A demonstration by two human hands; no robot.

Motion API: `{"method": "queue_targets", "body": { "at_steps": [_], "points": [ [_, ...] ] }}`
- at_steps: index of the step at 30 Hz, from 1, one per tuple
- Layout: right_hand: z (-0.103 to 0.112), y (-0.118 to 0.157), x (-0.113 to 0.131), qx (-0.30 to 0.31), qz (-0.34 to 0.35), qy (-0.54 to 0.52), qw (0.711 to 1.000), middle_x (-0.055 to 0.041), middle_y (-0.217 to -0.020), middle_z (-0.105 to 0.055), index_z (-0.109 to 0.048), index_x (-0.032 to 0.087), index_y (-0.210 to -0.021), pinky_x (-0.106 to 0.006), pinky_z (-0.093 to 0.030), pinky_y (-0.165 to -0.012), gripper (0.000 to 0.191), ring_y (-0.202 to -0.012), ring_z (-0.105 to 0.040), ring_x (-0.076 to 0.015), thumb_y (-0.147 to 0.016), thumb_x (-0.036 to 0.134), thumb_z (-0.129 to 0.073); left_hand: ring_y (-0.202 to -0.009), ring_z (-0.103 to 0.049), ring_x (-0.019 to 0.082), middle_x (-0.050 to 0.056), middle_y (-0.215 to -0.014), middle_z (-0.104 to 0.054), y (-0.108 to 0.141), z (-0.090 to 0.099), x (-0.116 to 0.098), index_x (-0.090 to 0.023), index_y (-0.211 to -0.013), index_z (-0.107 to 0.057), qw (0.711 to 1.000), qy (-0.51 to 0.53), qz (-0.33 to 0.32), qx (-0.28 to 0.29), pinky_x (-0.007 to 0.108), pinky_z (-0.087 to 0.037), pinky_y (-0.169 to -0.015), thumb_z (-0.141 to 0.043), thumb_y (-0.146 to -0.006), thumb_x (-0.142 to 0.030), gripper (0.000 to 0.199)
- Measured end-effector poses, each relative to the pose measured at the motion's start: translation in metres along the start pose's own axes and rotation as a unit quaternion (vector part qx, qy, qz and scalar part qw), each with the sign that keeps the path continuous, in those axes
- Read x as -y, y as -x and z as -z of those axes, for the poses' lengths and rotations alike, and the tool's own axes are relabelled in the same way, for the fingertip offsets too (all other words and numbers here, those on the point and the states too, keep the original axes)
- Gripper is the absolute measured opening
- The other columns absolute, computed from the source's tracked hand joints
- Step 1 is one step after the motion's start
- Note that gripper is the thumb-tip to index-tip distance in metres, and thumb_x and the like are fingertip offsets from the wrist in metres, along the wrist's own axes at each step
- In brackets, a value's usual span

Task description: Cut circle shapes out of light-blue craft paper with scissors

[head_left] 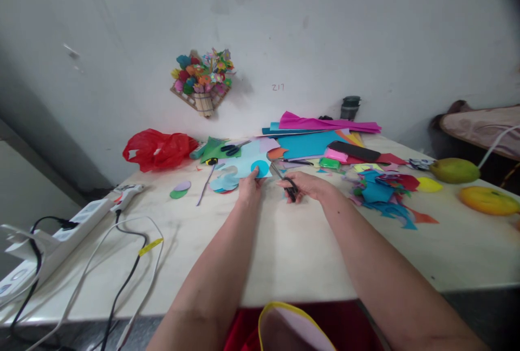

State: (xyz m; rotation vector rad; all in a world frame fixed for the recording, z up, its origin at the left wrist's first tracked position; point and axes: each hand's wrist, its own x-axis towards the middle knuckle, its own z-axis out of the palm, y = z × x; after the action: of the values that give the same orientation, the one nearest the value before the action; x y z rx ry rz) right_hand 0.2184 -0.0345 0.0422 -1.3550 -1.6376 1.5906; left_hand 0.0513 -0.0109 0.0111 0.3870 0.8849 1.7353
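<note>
My left hand (251,184) pinches a light blue paper sheet (241,167) together with a darker blue paper circle (261,168) lying on it. My right hand (300,186) is wrapped round the black handles of a pair of scissors (291,188). The scissor blades point up and left, at the right edge of the sheet. Several round paper pieces (224,182) lie just left of my left hand. Farther left on the table are a purple and a green paper circle (179,194).
A red plastic bag (158,149), other scissors (231,149) and coloured sheets (304,144) lie at the back. Paper scraps (377,191), a green mango (455,170) and a yellow one (489,200) are right. A power strip (77,226) and cables occupy the left.
</note>
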Motion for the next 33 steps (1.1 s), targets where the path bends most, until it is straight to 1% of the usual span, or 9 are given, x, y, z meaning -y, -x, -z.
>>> {"method": "queue_targets", "body": {
  "at_steps": [4,9,13,16,20,27,31,33],
  "points": [
    [-0.002,-0.002,-0.001,0.009,0.021,-0.002,1.000,0.0005,-0.061,-0.065,-0.055,0.018,-0.085,-0.019,-0.044,-0.038,0.027,-0.049,-0.065,-0.0139,-0.090,0.038,-0.072,-0.077,-0.073,0.020,0.003,-0.079,-0.073,0.000,0.000,0.000,-0.018,-0.083,-0.065,1.000,-0.002,-0.009,-0.003,0.027,-0.058,-0.065,-0.080,-0.074,-0.007,0.020],
    [-0.006,-0.001,0.000,-0.009,0.034,-0.007,0.999,-0.0004,-0.061,-0.066,-0.056,0.017,-0.085,-0.018,-0.041,-0.037,0.032,-0.048,-0.063,-0.0131,-0.086,0.043,-0.075,-0.072,-0.071,0.018,0.003,-0.075,-0.071,-0.001,0.000,0.002,-0.018,-0.079,-0.064,1.000,-0.005,-0.005,-0.001,0.026,-0.058,-0.065,-0.078,-0.076,-0.006,0.019],
    [-0.007,-0.004,-0.002,-0.016,0.049,-0.012,0.999,-0.0012,-0.061,-0.066,-0.055,0.017,-0.083,-0.018,-0.040,-0.037,0.036,-0.046,-0.062,-0.0121,-0.085,0.047,-0.075,-0.070,-0.070,0.017,0.003,-0.076,-0.072,-0.001,0.000,0.003,-0.018,-0.081,-0.065,1.000,0.006,-0.006,0.008,0.027,-0.058,-0.066,-0.078,-0.077,-0.008,0.017],
    [-0.008,-0.008,-0.006,-0.015,0.063,-0.014,0.998,-0.0016,-0.062,-0.067,-0.056,0.018,-0.084,-0.018,-0.039,-0.036,0.039,-0.046,-0.062,-0.0119,-0.085,0.052,-0.074,-0.069,-0.070,0.017,0.003,-0.073,-0.071,0.000,-0.001,0.004,-0.018,-0.081,-0.065,1.000,0.004,-0.003,0.009,0.025,-0.057,-0.063,-0.079,-0.077,-0.011,0.017],
    [-0.010,-0.011,-0.009,-0.020,0.082,-0.017,0.996,-0.0014,-0.061,-0.066,-0.056,0.017,-0.084,-0.018,-0.039,-0.036,0.041,-0.046,-0.061,-0.0115,-0.085,0.055,-0.073,-0.063,-0.067,0.014,0.001,-0.072,-0.069,0.002,-0.003,0.005,-0.017,-0.080,-0.063,1.000,0.013,0.007,0.008,0.023,-0.055,-0.059,-0.079,-0.078,-0.011,0.017],
    [-0.014,-0.013,-0.009,-0.030,0.084,-0.021,0.996,0.0001,-0.061,-0.065,-0.056,0.018,-0.087,-0.017,-0.038,-0.036,0.041,-0.045,-0.060,-0.0106,-0.087,0.056,-0.071,-0.062,-0.065,0.012,-0.002,-0.068,-0.065,0.003,-0.005,0.006,-0.017,-0.078,-0.061,1.000,0.002,0.002,0.007,0.022,-0.055,-0.059,-0.081,-0.075,-0.012,0.020],
    [-0.016,-0.015,-0.010,-0.032,0.085,-0.026,0.996,0.0009,-0.060,-0.064,-0.057,0.018,-0.088,-0.017,-0.038,-0.036,0.043,-0.045,-0.059,-0.0104,-0.085,0.059,-0.071,-0.059,-0.063,0.011,-0.001,-0.066,-0.064,0.002,-0.004,0.007,-0.016,-0.075,-0.060,1.000,0.013,0.014,0.007,0.021,-0.054,-0.057,-0.078,-0.077,-0.009,0.020],
    [-0.017,-0.014,-0.009,-0.035,0.083,-0.029,0.996,0.0013,-0.059,-0.063,-0.058,0.018,-0.088,-0.017,-0.037,-0.035,0.044,-0.045,-0.059,-0.0103,-0.085,0.059,-0.072,-0.059,-0.064,0.012,-0.001,-0.067,-0.065,0.001,-0.003,0.008,-0.016,-0.076,-0.061,1.000,0.017,0.010,0.008,0.021,-0.054,-0.058,-0.077,-0.078,-0.008,0.017]
  ]
}}
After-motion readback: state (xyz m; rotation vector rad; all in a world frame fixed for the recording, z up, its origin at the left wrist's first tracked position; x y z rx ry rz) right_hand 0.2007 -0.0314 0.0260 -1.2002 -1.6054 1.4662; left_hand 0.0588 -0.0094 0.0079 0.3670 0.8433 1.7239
